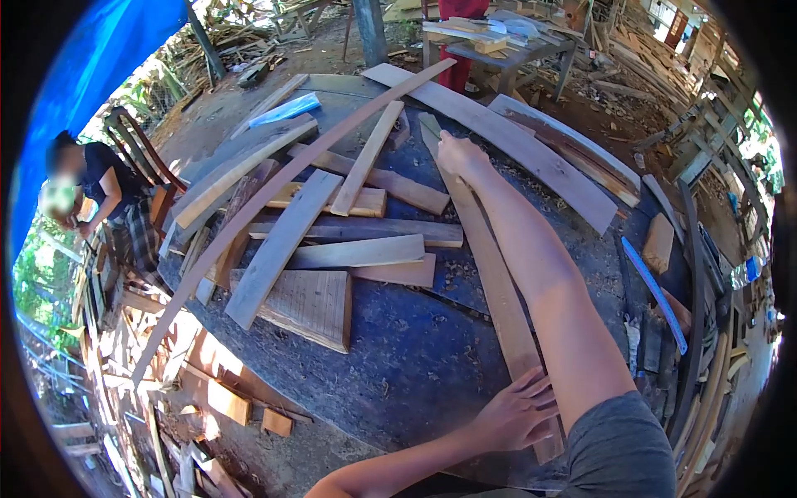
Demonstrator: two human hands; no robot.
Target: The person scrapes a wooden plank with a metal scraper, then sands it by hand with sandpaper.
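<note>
A long narrow wooden board (490, 274) lies lengthwise in front of me on the dark blue table (398, 365). My left hand (519, 411) rests on its near end, fingers spread and stretched out. Toward the far end is my right hand (462, 158), its fingers closed at the board's edge. What those fingers hold, if anything, is too small to make out. To the left sits a pile of loose wood, with a thick block (303, 311), a grey plank (282, 249) and a long thin strip (290, 174) across it.
A wide plank (515, 149) lies at the far right, and a blue perforated metal strip (656, 295) is nearer. A wood block (658, 243) stands beside it. On the left, another person (112, 191) bends forward. Behind the table is a workbench (531, 62) with wood pieces.
</note>
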